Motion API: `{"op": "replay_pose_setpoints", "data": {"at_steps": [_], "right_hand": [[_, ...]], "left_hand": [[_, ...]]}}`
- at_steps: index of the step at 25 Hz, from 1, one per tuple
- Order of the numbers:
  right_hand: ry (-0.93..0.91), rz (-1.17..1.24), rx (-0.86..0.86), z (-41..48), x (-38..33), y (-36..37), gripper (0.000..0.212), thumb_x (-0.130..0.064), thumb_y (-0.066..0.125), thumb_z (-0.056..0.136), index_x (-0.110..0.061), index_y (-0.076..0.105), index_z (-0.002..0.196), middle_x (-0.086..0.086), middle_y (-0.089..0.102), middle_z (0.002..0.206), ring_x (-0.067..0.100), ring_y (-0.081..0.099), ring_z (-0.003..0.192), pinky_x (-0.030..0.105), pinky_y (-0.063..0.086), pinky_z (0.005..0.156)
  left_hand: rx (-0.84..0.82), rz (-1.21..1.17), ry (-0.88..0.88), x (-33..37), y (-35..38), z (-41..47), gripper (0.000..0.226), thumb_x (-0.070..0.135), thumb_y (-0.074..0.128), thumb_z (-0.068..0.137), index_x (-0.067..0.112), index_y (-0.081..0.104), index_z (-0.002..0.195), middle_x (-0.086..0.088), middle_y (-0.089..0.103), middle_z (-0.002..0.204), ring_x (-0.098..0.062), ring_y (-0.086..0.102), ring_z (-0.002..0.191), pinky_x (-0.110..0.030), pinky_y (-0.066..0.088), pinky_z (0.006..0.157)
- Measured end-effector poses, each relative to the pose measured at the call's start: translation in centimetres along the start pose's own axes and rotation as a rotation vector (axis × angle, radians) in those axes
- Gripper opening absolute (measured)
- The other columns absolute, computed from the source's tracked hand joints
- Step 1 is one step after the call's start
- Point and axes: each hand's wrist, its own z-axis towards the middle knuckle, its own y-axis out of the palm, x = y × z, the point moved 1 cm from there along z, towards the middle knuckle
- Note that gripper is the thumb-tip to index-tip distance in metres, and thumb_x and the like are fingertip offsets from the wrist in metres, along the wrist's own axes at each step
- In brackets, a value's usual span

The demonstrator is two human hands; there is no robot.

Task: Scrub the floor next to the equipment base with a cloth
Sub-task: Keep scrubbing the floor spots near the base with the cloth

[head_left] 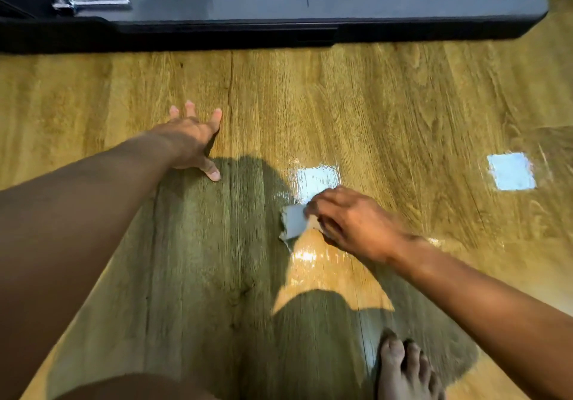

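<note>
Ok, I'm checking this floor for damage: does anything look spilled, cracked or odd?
Nothing clearly broken. The floor shines wet below the cloth gripped by the right hand. A dark line runs from the base past the left hand; seam or crack, I cannot tell.

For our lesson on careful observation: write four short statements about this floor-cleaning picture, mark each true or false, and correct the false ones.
1. The right hand grips the cloth. True.
2. The left hand holds a second cloth. False: it rests open on the floor, holding nothing.
3. The cloth lies on the equipment base. False: it is on the floor, well short of it.
4. A bare foot shows at lower right. True.
</note>
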Motion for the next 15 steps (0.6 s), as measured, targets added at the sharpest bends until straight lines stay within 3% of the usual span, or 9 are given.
{"op": "replay_pose_setpoints", "data": {"at_steps": [3,6,8,10,12,13,15], "right_hand": [[0.125,-0.003,0.071,0.7,1.0,0.2,0.025,-0.013,0.057,0.09,-0.017,0.061,0.114,0.002,0.063,0.112,0.019,0.059,0.097,0.039,0.054,0.081],[-0.084,-0.001,-0.008,-3.9,-1.6,1.8,0.029,-0.015,0.056,0.084,-0.021,0.061,0.111,-0.002,0.064,0.112,0.014,0.061,0.098,0.033,0.054,0.088],[-0.121,0.016,-0.033,-3.5,-0.5,1.2,0.028,-0.017,0.054,0.084,-0.021,0.062,0.111,-0.001,0.064,0.113,0.014,0.061,0.1,0.032,0.052,0.091],[0.02,0.024,0.042,0.4,1.9,-0.6,0.025,-0.016,0.056,0.088,-0.017,0.064,0.111,0.003,0.065,0.111,0.018,0.061,0.097,0.036,0.055,0.084],[0.131,-0.015,0.125,2.8,3.7,-1.5,0.022,-0.012,0.061,0.089,-0.014,0.065,0.11,0.004,0.066,0.11,0.021,0.062,0.093,0.039,0.056,0.078],[0.161,-0.022,0.149,2.6,3.8,-1.3,0.023,-0.011,0.065,0.086,-0.015,0.066,0.109,0.004,0.066,0.108,0.021,0.062,0.091,0.039,0.057,0.076],[0.147,-0.021,0.142,0.4,2.6,-0.4,0.029,-0.009,0.071,0.078,-0.019,0.066,0.105,0.0,0.067,0.104,0.019,0.063,0.088,0.031,0.055,0.076]], "left_hand": [[0.005,0.016,-0.011,0.3,-0.2,0.0,0.13,0.05,0.079,0.066,0.029,-0.019,0.149,-0.021,-0.024,0.153,-0.045,-0.014,0.141,-0.062,0.016,0.111],[0.0,0.047,-0.035,0.4,-0.4,-0.3,0.13,0.054,0.078,0.066,0.028,-0.019,0.149,-0.021,-0.022,0.154,-0.045,-0.009,0.142,-0.059,0.02,0.111],[0.01,0.111,-0.053,0.7,-0.6,-0.8,0.129,0.057,0.076,0.065,0.025,-0.016,0.15,-0.022,-0.015,0.156,-0.044,0.0,0.143,-0.056,0.023,0.111],[0.017,0.159,-0.042,1.6,-1.4,-1.1,0.12,0.06,0.074,0.064,0.018,0.002,0.152,-0.022,0.004,0.157,-0.041,0.023,0.139,-0.05,0.033,0.107],[0.046,0.094,0.021,4.3,-2.5,-0.8,0.101,0.063,0.071,0.064,0.015,0.029,0.142,-0.02,0.026,0.151,-0.035,0.045,0.124,-0.044,0.046,0.096],[0.059,0.051,0.065,6.0,-2.8,-0.3,0.1,0.062,0.07,0.066,0.016,0.027,0.143,-0.02,0.023,0.153,-0.036,0.044,0.125,-0.045,0.046,0.097],[0.052,-0.001,0.114,9.2,-3.2,0.8,0.114,0.054,0.074,0.068,0.024,0.002,0.152,-0.019,0.0,0.158,-0.044,0.021,0.139,-0.053,0.028,0.111]]}}
